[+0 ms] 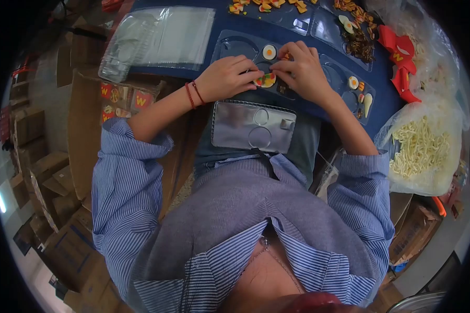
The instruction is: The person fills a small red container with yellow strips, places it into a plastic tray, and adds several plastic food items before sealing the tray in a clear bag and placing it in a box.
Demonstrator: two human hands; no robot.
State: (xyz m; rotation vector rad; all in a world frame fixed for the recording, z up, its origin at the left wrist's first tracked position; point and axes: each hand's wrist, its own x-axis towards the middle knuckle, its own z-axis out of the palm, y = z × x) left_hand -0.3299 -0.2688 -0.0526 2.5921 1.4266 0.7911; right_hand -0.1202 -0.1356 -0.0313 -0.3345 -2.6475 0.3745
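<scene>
My left hand [228, 79] pinches a small toy food piece [267, 80] with yellow, red and green patches, low over a clear compartment tray [224, 46]. My right hand [304, 72] is beside it with thumb and fingers closed; what they hold, if anything, is hidden. A toy half egg [269, 51] sits in the tray between the hands. Orange and dark brown bits show partly beneath my right hand. Across my lap lies another clear tray [230, 136] with round hollows.
To the right, a second compartment tray [369, 86] holds another egg and small pieces. Red boxes [402, 57] and a plastic bag of noodle-like strands [420, 146] lie farther right. Stacked clear trays [167, 39] are at the left, loose toy pieces [357, 47] at the back.
</scene>
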